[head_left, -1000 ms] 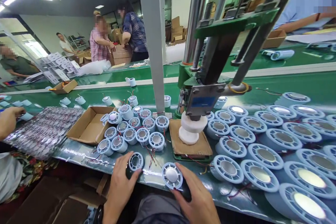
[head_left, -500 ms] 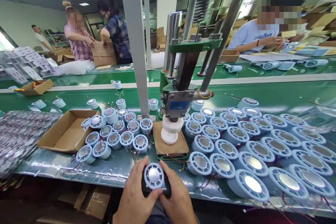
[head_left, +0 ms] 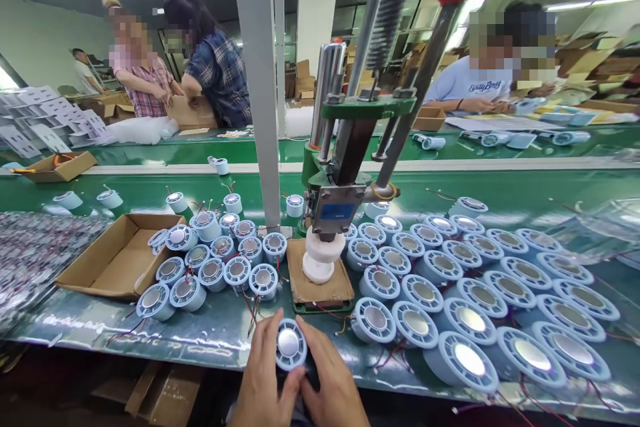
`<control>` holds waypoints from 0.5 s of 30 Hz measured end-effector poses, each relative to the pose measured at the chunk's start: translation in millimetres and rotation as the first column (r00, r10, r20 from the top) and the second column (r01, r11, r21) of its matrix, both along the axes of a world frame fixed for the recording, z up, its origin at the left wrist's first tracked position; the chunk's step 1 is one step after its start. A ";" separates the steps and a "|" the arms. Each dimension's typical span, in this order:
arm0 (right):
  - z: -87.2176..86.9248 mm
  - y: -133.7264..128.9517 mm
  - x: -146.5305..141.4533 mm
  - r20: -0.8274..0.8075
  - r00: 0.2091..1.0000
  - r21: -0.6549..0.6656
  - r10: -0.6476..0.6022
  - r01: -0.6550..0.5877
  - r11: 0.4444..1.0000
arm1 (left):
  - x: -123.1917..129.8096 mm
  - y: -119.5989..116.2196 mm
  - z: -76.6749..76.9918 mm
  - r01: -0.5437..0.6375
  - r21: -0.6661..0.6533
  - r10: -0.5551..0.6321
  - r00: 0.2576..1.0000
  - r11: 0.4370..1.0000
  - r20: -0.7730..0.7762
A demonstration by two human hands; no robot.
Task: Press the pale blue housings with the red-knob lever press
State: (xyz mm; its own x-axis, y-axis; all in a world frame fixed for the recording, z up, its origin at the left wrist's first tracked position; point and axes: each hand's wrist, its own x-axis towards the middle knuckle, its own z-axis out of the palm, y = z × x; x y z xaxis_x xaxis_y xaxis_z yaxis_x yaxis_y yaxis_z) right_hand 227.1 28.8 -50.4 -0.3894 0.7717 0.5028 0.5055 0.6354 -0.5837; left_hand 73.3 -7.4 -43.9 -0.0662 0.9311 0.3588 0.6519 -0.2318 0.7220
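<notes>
Between my two hands, at the front edge of the bench, is a light blue round plastic housing [head_left: 290, 345] with a slotted rim and a silvery disc in its middle. My left hand [head_left: 265, 373] is closed on its left side. From the right, my right hand [head_left: 327, 373] grips the same housing, both thumbs at its near side. Just beyond stands a hand press [head_left: 340, 203] with a white round pressing head [head_left: 326, 244] above a white round seat [head_left: 318, 269]. A brown board [head_left: 300, 290] lies under that seat.
Many similar housings with thin wires stand right [head_left: 470, 320] and left of the press. An open cardboard box [head_left: 95, 280] and bubble-wrap-like sheeting [head_left: 30, 260] lie left. A grey post [head_left: 260, 80] rises behind. Several people work across the green bench [head_left: 240, 187].
The view has tilted and shifted slightly, so the press's red handle knob shows more fully. Both hands still hold the housing. Across the bench, the person at right has lowered their hands.
</notes>
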 end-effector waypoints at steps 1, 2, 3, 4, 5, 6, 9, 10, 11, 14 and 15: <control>0.8 0.3 2.9 0.017 0.999 -0.025 0.027 -0.027 0.999 | -1.0 0.7 -4.6 0.033 0.011 -0.033 0.999 0.999 -0.004; 2.4 0.7 5.7 0.028 0.998 -0.048 0.055 -0.053 0.997 | -2.0 1.5 -8.8 0.055 0.024 -0.055 0.999 0.998 -0.001; 4.8 1.3 8.3 0.035 0.996 -0.071 0.082 -0.079 0.994 | -2.6 2.5 -12.1 0.061 0.031 -0.062 0.998 0.998 0.011; 7.7 1.9 10.7 0.033 0.994 -0.088 0.107 -0.104 0.991 | -3.0 3.5 -14.3 0.058 0.029 -0.059 0.998 0.998 0.033; 10.7 2.6 12.7 0.025 0.991 -0.100 0.130 -0.127 0.987 | -3.1 4.6 -15.1 0.049 0.020 -0.050 0.997 0.999 0.063; 13.7 3.1 14.4 0.011 0.989 -0.108 0.149 -0.147 0.983 | -3.1 5.8 -14.6 0.035 0.006 -0.036 0.995 0.999 0.097; 20.2 3.9 17.4 -0.047 0.981 -0.128 0.187 -0.192 0.973 | -4.5 9.8 -6.5 0.020 -0.039 -0.014 0.988 0.999 0.155; 21.6 3.7 17.8 -0.069 0.980 -0.142 0.187 -0.195 0.970 | -5.8 11.3 -2.5 0.024 -0.050 -0.016 0.987 0.998 0.160; 22.7 3.5 17.8 -0.092 0.980 -0.160 0.179 -0.192 0.968 | -7.3 12.8 1.8 0.030 -0.062 -0.019 0.987 0.998 0.160; 25.2 3.2 16.0 -0.192 0.973 -0.193 0.127 -0.165 0.967 | -11.6 16.8 14.8 0.042 -0.090 -0.027 0.986 0.995 0.162; 25.6 3.7 14.7 -0.230 0.966 -0.193 0.115 -0.161 0.968 | -12.2 17.6 18.6 0.044 -0.097 -0.027 0.986 0.994 0.167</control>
State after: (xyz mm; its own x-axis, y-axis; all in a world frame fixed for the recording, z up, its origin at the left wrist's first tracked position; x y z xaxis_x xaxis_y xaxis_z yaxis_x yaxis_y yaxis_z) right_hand 241.8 32.4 -24.8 -0.4003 0.8143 0.4204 0.2691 0.5430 -0.7955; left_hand 61.0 10.2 -25.3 -0.0829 0.9644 0.2512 0.5146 -0.1744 0.8395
